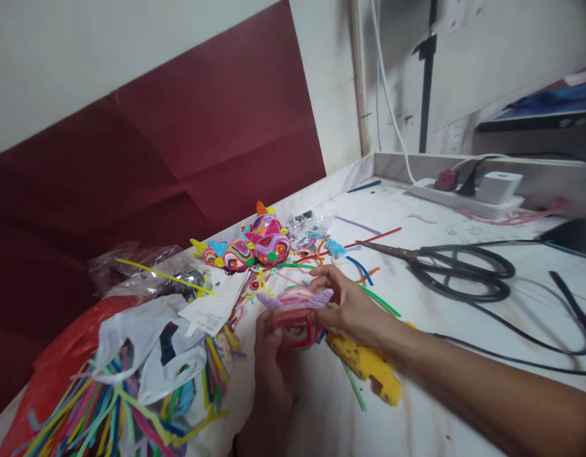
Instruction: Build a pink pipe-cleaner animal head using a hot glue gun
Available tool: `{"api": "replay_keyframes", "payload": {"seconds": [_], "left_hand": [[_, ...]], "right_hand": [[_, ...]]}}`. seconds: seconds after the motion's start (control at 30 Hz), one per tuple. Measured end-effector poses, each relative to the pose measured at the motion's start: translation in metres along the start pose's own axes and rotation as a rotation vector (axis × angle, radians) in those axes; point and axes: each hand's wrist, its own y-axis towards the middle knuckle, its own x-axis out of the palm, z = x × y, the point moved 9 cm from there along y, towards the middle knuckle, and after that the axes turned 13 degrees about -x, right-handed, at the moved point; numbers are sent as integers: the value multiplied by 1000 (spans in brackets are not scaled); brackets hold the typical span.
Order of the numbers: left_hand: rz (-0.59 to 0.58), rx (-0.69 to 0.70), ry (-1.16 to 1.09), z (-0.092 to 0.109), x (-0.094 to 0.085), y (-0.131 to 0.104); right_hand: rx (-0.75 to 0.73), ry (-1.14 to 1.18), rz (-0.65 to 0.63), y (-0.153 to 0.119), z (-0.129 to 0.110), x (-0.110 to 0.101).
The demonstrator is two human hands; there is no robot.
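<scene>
Two bare hands hold a small striped craft (297, 327) just above the white table (426, 412), near the middle of the view. The craft, pink and red with two pale purple ears (322, 298), lies between the hands, touching both. The left hand (271, 352) pinches its left side between thumb and fingers. The right hand (338, 301) is curled at the other side, thumb and fingers around the right ear; whether they press on the ear is hard to tell.

Beyond the hands sits a cluster of bright, multicolored crafts (272, 246), with loose fuzzy stems scattered beside it. To the left, a bundle of colorful stems (114, 409) spills from a white bag (126, 333) that overlaps a red bag (76, 339). A yellow object (369, 368) lies partly behind the right forearm. Farther right are black-handled scissors (452, 270), open, and, behind them, a white power strip (468, 200).
</scene>
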Motion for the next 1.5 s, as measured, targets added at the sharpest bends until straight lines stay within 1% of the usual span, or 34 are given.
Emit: {"api": "replay_keyframes", "payload": {"seconds": [0.3,0.6,0.87,1.2,1.37,1.5], "left_hand": [[-35,-50,-77,-7,1,5],[-65,-44,-78,-5,3,4],[-79,-29,-87,-3,5,4],[-47,-42,-74,-5,4,4],[-67,-41,-53,-5,5,3],[-59,-30,-35,-5,4,4]], "right_hand": [[30,28,29,0,3,0],[87,23,12,-2,-6,1],[93,58,21,-3,-5,2],[105,39,17,-2,-5,0],[97,30,25,-2,-2,-2],[87,7,19,-2,2,-3]]}}
